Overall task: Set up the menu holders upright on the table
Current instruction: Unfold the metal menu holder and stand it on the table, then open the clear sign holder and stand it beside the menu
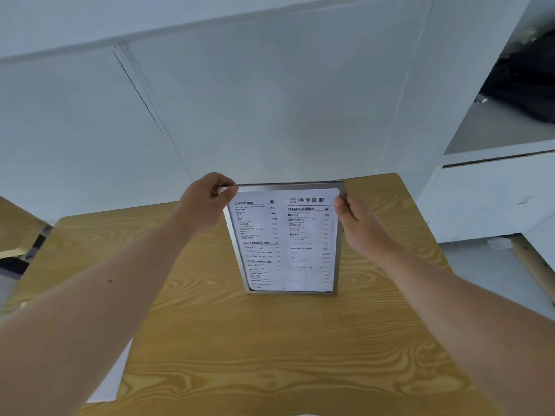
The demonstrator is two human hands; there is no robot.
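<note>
At the centre of the frame a menu holder (286, 238) stood upright on the wooden tabletop (240, 340). The left hand (207, 202) pinched its top left corner, and the right hand (359, 226) gripped its upper right edge, fingers closed around the frame.

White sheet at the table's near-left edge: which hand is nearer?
Left. The left hand pinches the menu holder's top-left corner, on the sheet's side; the right hand grips its right edge.
</note>
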